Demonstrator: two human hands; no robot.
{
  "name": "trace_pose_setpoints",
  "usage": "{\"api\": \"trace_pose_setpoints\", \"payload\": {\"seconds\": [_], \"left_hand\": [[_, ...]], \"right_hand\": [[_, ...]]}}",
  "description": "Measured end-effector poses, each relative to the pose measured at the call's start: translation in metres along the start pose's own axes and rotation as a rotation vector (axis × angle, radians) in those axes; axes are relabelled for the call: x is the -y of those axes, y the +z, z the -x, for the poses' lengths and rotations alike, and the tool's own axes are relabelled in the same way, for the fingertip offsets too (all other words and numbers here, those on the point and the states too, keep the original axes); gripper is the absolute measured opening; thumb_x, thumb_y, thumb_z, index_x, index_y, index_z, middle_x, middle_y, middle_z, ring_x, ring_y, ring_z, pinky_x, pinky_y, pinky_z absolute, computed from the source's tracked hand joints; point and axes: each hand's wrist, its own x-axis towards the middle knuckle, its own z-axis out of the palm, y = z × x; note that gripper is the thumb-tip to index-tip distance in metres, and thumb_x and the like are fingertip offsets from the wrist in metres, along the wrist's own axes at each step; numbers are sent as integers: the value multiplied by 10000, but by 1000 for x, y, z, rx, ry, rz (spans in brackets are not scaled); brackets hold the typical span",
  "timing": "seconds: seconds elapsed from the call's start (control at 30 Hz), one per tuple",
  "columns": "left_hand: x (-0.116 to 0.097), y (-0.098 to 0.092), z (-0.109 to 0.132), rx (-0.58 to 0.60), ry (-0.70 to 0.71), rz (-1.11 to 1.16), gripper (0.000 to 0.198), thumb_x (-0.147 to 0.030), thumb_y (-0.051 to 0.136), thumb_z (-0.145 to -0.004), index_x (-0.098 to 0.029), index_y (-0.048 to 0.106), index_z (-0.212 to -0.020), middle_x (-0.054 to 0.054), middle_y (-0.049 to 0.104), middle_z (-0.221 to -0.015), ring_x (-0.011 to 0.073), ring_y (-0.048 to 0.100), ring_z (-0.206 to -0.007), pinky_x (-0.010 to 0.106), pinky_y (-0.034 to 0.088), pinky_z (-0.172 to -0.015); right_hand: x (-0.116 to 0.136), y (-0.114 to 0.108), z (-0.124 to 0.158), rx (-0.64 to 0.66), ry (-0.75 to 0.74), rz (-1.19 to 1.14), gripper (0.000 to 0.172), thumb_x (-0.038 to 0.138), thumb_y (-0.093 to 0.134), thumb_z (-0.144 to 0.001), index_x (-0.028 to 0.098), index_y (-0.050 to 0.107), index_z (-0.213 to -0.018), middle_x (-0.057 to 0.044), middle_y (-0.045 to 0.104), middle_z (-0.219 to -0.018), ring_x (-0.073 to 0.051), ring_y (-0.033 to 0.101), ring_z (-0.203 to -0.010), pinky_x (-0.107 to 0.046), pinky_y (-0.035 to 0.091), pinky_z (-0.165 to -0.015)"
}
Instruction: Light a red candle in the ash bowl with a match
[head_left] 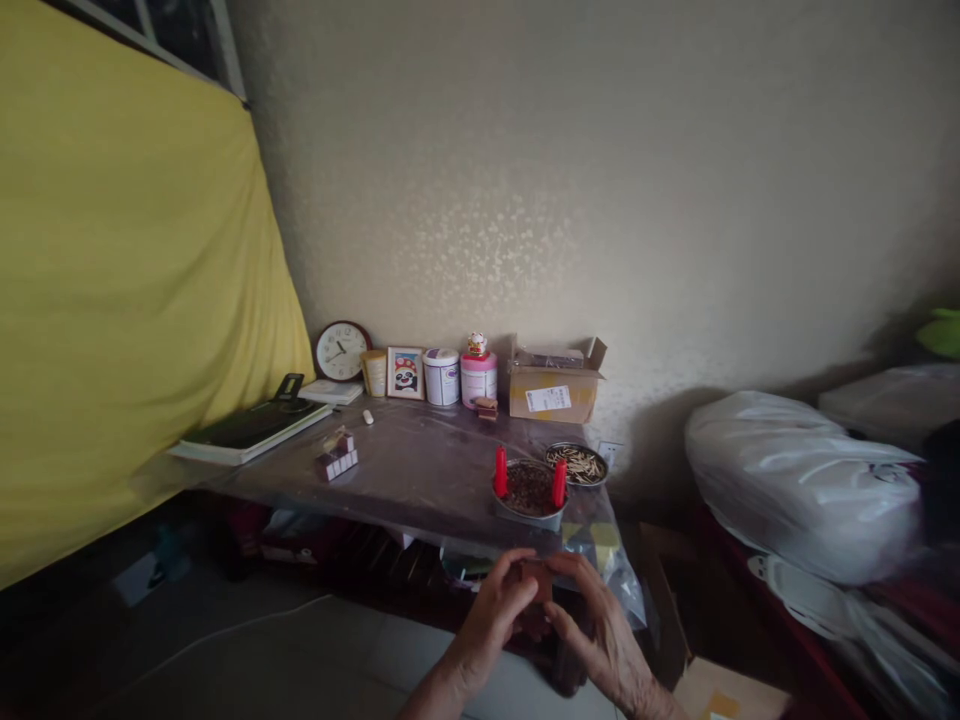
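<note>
My left hand (495,602) and my right hand (600,632) are together in front of the table's near edge. Between them is a small reddish-brown box (537,582), gripped by the fingers and thumbs of both hands; its markings are too blurred to read. Just beyond the hands stands a round metal tin (529,519) of dark brown grains. Two red candles (501,472) stand upright in it, one on each side. Behind it to the right is a shallow round dish (600,478) of short pale sticks.
A plastic-covered table (420,455) bears a bundle of small boxes (339,462), a large book (255,430), a clock (343,350), a picture frame (406,350), canisters (442,380) and a cardboard box (555,395). White plastic bags (795,480) lie at right.
</note>
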Motion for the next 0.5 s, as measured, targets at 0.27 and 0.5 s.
{"api": "trace_pose_setpoints", "payload": {"seconds": [0.27,0.5], "left_hand": [[-7,-2,5,68,40,-90,454,-290,656,-766,-213,494,-1183,65,623,-1002,127,589,-682,280,439,-638],[-11,0,5,45,60,-174,351,-309,638,-778,-199,545,-1098,66,627,-1004,143,577,-725,283,445,-643]], "right_hand": [[6,-7,-1,-9,60,-73,320,427,508,-849,211,574,-1076,-81,628,-1082,-239,592,-1035,-364,487,-899],[9,-8,-1,-7,72,-91,287,384,512,-857,202,562,-1072,-74,638,-1040,-226,604,-1000,-334,491,-872]]}}
